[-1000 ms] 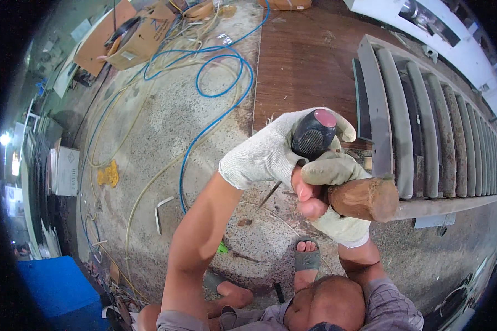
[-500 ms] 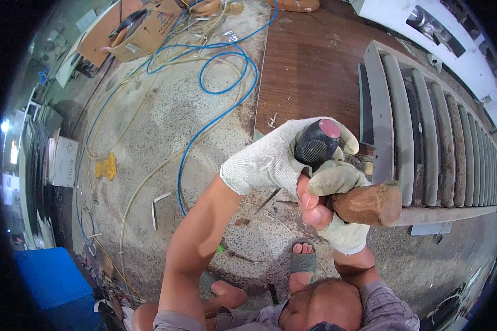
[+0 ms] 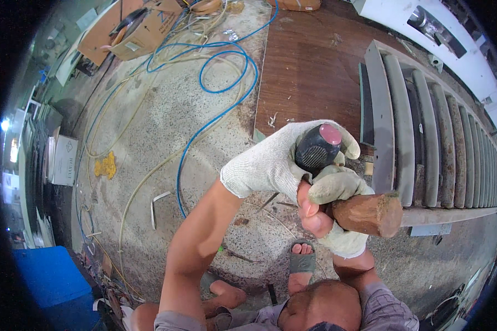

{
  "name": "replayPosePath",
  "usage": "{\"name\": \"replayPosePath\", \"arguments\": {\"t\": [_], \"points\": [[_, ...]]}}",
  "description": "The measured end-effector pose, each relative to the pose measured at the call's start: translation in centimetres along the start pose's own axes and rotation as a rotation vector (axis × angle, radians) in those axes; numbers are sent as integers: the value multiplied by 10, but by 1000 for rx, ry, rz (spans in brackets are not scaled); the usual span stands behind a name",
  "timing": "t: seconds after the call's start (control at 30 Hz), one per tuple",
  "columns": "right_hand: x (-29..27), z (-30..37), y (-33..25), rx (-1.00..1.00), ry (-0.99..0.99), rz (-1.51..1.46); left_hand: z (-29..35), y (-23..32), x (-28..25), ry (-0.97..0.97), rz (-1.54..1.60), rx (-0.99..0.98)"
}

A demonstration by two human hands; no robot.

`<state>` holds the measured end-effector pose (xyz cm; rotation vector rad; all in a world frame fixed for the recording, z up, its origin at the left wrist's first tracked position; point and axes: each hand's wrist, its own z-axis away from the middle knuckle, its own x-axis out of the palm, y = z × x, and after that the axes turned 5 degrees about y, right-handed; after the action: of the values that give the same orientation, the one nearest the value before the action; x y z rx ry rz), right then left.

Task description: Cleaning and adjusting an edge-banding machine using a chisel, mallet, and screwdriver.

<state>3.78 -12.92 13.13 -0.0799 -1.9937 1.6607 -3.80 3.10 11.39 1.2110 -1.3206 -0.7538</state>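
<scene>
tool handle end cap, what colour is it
Pink, on the black textured tool handle held in the gloved left hand; the head view shows it best.

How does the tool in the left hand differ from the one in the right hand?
The tool in the left hand has a black textured grip with a pink end cap; the one in the right hand is a plain brown wooden handle. The black grip points up toward the camera; the wooden handle juts sideways to the right. Both are gripped by white-gloved hands.

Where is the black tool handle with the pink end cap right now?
In the head view, right of centre, the black tool handle with the pink end cap sits gripped in the white-gloved left hand, just above the brown wooden handle.
</scene>
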Motion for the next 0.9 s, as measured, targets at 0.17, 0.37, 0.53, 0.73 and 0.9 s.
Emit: {"name": "replayPosePath", "arguments": {"t": [0.17,0.37,0.53,0.73,0.9], "points": [[6,2,-5,61,33,-77,2,6,3,4,12,-4],[3,3,-10,27,33,76,2,6,4,-1,-18,-9],[-2,3,-6,24,-4,102,2,2,3,-26,-15,49],[-4,5,-6,-41,-111,-5,1,4,4,-6,-53,37],[-6,2,-6,-67,-44,159,2,4,5,1,15,-8]]}}
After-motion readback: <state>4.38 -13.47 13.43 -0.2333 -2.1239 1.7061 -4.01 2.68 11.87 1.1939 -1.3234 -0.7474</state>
